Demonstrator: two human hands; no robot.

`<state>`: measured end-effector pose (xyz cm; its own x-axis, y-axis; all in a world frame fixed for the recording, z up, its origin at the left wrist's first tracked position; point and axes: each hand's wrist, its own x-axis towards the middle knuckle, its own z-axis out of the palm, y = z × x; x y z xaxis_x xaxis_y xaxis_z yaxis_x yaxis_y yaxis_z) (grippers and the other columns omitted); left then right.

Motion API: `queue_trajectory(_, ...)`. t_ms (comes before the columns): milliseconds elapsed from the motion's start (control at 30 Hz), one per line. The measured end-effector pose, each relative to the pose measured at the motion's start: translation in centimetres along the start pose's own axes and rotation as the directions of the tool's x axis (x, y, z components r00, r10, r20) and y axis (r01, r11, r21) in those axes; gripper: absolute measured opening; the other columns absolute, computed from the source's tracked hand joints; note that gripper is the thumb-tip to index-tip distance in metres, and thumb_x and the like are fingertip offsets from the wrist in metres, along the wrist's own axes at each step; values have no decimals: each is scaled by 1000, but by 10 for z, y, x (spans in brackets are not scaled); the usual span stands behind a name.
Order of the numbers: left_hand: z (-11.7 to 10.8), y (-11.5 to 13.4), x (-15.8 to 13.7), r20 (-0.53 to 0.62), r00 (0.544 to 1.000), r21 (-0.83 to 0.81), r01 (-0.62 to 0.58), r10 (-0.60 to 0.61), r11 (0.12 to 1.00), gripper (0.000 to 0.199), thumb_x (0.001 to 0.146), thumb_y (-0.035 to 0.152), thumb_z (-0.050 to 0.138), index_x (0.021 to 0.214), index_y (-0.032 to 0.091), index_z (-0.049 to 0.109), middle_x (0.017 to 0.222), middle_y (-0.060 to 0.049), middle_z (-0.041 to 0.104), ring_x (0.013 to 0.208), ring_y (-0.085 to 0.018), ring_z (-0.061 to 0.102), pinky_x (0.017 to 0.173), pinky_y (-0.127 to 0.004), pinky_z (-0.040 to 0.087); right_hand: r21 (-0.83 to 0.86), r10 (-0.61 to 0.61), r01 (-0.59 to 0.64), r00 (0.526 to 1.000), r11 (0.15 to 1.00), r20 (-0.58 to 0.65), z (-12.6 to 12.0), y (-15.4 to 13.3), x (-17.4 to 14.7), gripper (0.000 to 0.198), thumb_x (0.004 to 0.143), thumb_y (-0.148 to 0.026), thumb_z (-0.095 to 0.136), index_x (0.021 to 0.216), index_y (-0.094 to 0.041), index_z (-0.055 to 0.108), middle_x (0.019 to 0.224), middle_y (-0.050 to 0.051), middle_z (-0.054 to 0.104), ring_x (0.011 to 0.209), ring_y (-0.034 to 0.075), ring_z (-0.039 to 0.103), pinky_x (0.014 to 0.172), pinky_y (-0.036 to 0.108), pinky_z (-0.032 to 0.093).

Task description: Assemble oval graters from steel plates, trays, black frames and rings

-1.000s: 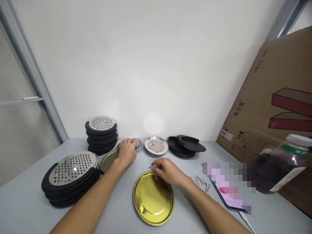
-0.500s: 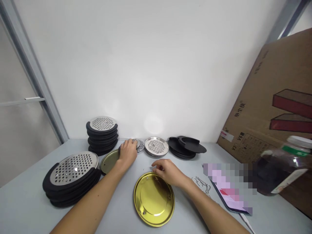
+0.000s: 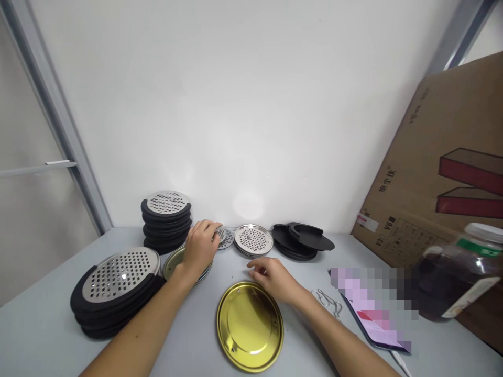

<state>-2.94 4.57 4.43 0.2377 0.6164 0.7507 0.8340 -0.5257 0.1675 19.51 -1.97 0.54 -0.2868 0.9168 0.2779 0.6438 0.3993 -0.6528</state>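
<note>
My left hand hovers over the olive-green round metal lids, fingertips pointing right toward a thin perforated metal disc. Its thumb and forefinger are apart, and I see nothing between them; the other fingers are partly hidden. My right hand rests just behind the gold-coloured round lid, loosely curled with thumb and forefinger apart, holding nothing visible. The gold lid lies on the table, with a few small holes near its rim.
Stacks of black-rimmed perforated discs stand at the back left and front left. Silver grated discs and black round holders line the wall. Rightward are wire clips, a phone, a jar and a carton.
My left hand has drawn back slightly left from the perforated disc, uncovering more of it, and its thumb and forefinger show more clearly. My right hand and the gold lid have stayed put.
</note>
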Motion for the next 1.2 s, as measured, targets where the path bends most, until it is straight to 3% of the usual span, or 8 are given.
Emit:
queue_trajectory(100, -15, 17, -2, -25, 994, -194, -106, 103, 975, 29, 82, 7, 54, 104, 22, 67, 94, -4, 65, 93, -20, 58, 87, -33, 45, 297, 142, -124, 989, 947, -41, -5, 0, 4, 28, 88, -35, 54, 99, -13, 69, 69, 4, 64, 61, 17, 60, 63, 30, 48)
queue_trajectory(200, -25, 36, -5, -36, 971, -377, -234, 238, 896, 32, 80, 4, 54, 103, 23, 67, 96, -3, 64, 94, -18, 58, 86, -32, 47, 711, 353, -281, 934, 644, 50, -14, -2, 6, 33, 90, -41, 51, 104, -13, 62, 71, 4, 63, 56, 16, 61, 59, 33, 53)
queue_trajectory(267, -28, 46, -8, -47, 939, -442, -326, 342, 835, 34, 80, 2, 55, 103, 23, 67, 96, -3, 64, 94, -17, 58, 85, -31, 47, 837, 417, -313, 902, 449, 114, -22, -4, 7, 33, 89, -41, 53, 106, -14, 60, 74, 5, 64, 57, 16, 63, 60, 34, 56)
queue_trajectory(367, -29, 54, -14, -8, 875, -492, -425, 484, 760, 34, 78, 1, 55, 102, 23, 67, 98, -3, 64, 93, -17, 57, 85, -32, 47, 884, 418, -317, 894, 343, 158, -30, -5, 6, 31, 84, -34, 63, 106, -13, 62, 77, 5, 65, 61, 15, 63, 58, 30, 55)
queue_trajectory(567, -30, 42, -36, 182, 805, -540, -398, 565, 742, 39, 78, 4, 57, 111, 24, 64, 112, -5, 61, 104, -19, 55, 95, -37, 45, 833, 404, -356, 897, 422, 179, -40, 7, 3, 35, 72, -19, 73, 107, -14, 67, 77, 2, 65, 59, 9, 57, 58, 25, 53)
queue_trajectory(767, -30, 23, -50, 434, 836, -572, -31, 335, 819, 68, 74, 5, 58, 136, 28, 43, 133, -7, 49, 122, -21, 48, 103, -40, 43, 698, 270, -430, 903, 573, 335, -51, 13, -2, 40, 65, -16, 72, 105, -14, 67, 75, 1, 66, 63, 13, 62, 57, 26, 52)
queue_trajectory(1067, -29, 26, -52, 368, 848, -528, -147, 381, 837, 65, 67, -6, 48, 122, 28, 57, 136, -5, 47, 129, -22, 41, 109, -43, 36, 661, 373, -473, 878, 582, 300, -51, 15, 0, 40, 62, -12, 69, 101, -12, 66, 71, 1, 66, 63, 12, 62, 60, 25, 53)
queue_trajectory(1200, -30, 19, -48, 335, 912, -532, -24, 237, 846, 60, 69, -5, 44, 119, 25, 59, 127, -6, 56, 117, -20, 52, 100, -39, 44, 604, 342, -473, 881, 641, 328, -58, 19, -2, 35, 63, -13, 67, 97, -12, 68, 69, 1, 66, 62, 12, 61, 61, 25, 53)
